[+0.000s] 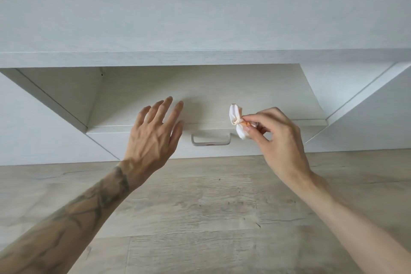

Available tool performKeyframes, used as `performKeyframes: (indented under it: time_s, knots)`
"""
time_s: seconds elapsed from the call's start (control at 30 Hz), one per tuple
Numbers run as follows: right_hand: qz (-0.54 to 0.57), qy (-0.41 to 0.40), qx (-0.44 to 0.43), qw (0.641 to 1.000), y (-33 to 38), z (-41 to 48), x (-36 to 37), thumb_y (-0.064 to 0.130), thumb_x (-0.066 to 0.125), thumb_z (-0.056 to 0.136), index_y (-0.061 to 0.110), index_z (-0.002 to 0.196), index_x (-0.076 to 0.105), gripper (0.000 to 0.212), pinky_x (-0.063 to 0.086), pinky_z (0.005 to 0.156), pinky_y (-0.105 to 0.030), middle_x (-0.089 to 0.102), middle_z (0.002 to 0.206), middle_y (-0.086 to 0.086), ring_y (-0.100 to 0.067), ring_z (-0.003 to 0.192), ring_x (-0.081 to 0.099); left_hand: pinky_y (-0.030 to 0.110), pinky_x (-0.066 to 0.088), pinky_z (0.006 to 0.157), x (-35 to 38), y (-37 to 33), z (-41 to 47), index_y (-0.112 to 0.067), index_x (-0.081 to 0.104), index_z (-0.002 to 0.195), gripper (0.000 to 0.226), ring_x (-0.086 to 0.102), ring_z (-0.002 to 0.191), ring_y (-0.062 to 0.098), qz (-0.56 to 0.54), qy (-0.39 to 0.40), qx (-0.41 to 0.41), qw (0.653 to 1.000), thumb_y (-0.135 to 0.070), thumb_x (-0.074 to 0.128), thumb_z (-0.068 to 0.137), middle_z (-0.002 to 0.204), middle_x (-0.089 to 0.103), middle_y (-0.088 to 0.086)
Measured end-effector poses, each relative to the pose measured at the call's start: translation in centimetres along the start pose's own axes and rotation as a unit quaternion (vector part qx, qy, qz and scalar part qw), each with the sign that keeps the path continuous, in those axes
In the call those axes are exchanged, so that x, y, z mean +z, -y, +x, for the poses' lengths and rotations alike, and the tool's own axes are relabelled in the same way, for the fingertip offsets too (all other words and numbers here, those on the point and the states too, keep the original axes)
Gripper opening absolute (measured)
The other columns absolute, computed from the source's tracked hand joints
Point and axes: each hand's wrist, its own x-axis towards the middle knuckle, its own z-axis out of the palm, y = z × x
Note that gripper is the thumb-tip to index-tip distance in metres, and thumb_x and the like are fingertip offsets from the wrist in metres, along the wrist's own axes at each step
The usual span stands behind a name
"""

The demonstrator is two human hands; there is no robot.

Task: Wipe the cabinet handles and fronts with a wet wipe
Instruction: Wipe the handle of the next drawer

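A white cabinet with an open niche fills the upper half of the head view. Below the niche runs a white drawer front (266,142) with a light bar handle (210,140) at its middle; a small orange mark shows on the handle. My right hand (275,138) pinches a crumpled white wet wipe (237,121) with orange stains, just right of the handle, at the drawer's top edge. My left hand (153,138) hovers left of the handle with fingers spread and straight, holding nothing.
The niche shelf (222,100) lies behind both hands, with slanted side panels (44,95) left and right. A thick white top board (200,58) overhangs it. Light wood-look floor (200,218) spreads below.
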Motion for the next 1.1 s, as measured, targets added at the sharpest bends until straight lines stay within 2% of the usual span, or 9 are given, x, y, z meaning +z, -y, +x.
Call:
performKeyframes:
  time_s: [0.23,0.37,0.47,0.57,0.7,0.8,0.93,1.1]
  knots:
    - [0.022,-0.024,0.018,0.999,-0.9,-2.3,5.3,0.009,0.077,0.096,0.018,0.11,0.079,0.016,0.055,0.075,-0.02,0.062,0.104,0.008,-0.009,0.079,0.067,0.052,0.035,0.121,3.1,1.1,-1.3,-0.012,0.048,0.158,0.052,0.047,0.146,0.036,-0.011,-0.043,-0.01,0.999,-0.035,0.036,0.113,0.162,0.046,0.017]
    - [0.026,-0.044,0.015,0.999,-1.3,-3.6,8.1,0.007,0.071,0.099,0.019,0.117,0.072,0.022,0.059,0.077,-0.028,0.06,0.11,0.007,-0.009,0.083,0.069,0.052,0.029,0.125,4.6,1.4,-2.0,-0.013,0.047,0.16,0.053,0.042,0.151,0.035,-0.009,-0.072,-0.014,0.997,-0.037,0.032,0.115,0.164,0.044,0.017]
    - [0.008,-0.064,0.0,0.998,-1.6,-4.1,9.1,0.002,0.07,0.098,0.015,0.117,0.077,0.023,0.059,0.083,-0.02,0.059,0.113,0.003,-0.004,0.091,0.066,0.052,0.027,0.126,5.2,1.4,-2.1,-0.015,0.044,0.162,0.053,0.04,0.152,0.034,-0.003,-0.084,-0.015,0.996,-0.038,0.03,0.116,0.165,0.043,0.015]
    - [-0.017,-0.066,-0.02,0.997,-2.1,-4.4,9.1,0.006,0.081,0.092,0.008,0.117,0.079,0.025,0.057,0.086,-0.017,0.065,0.116,-0.004,-0.008,0.086,0.067,0.05,0.025,0.126,5.8,1.5,-2.0,-0.017,0.041,0.164,0.055,0.038,0.154,0.033,0.009,-0.088,-0.016,0.996,-0.04,0.025,0.116,0.167,0.041,0.013]
    - [-0.074,-0.081,-0.062,0.992,-2.8,-4.5,8.7,0.003,0.084,0.09,0.004,0.115,0.081,0.025,0.058,0.09,-0.028,0.072,0.107,-0.01,-0.02,0.093,0.071,0.048,0.025,0.123,6.8,1.9,-1.8,-0.018,0.041,0.163,0.055,0.04,0.152,0.032,0.02,-0.115,-0.01,0.993,-0.042,0.024,0.117,0.164,0.044,0.013]
    - [-0.086,-0.08,-0.101,0.988,-2.2,-3.8,10.1,-0.001,0.083,0.089,0.002,0.111,0.081,0.022,0.053,0.086,-0.022,0.072,0.097,-0.012,-0.026,0.088,0.069,0.047,0.025,0.121,7.3,2.0,-1.8,-0.018,0.041,0.163,0.055,0.041,0.151,0.031,0.027,-0.124,-0.015,0.992,-0.042,0.024,0.117,0.163,0.046,0.012]
    - [-0.073,-0.063,-0.113,0.989,-2.0,-3.6,11.3,0.001,0.081,0.093,0.003,0.111,0.081,0.019,0.052,0.085,-0.022,0.071,0.097,-0.01,-0.026,0.088,0.067,0.046,0.025,0.121,7.6,2.1,-1.6,-0.019,0.041,0.163,0.054,0.041,0.151,0.03,0.031,-0.131,-0.011,0.991,-0.043,0.023,0.117,0.163,0.046,0.011]
    - [-0.085,-0.114,-0.09,0.986,-3.2,-4.1,10.3,0.005,0.084,0.091,0.005,0.108,0.082,0.018,0.046,0.087,-0.018,0.073,0.094,-0.009,-0.027,0.087,0.062,0.047,0.025,0.12,8.0,2.2,-1.6,-0.019,0.043,0.161,0.054,0.042,0.15,0.03,0.033,-0.148,-0.015,0.988,-0.043,0.024,0.117,0.162,0.047,0.01]
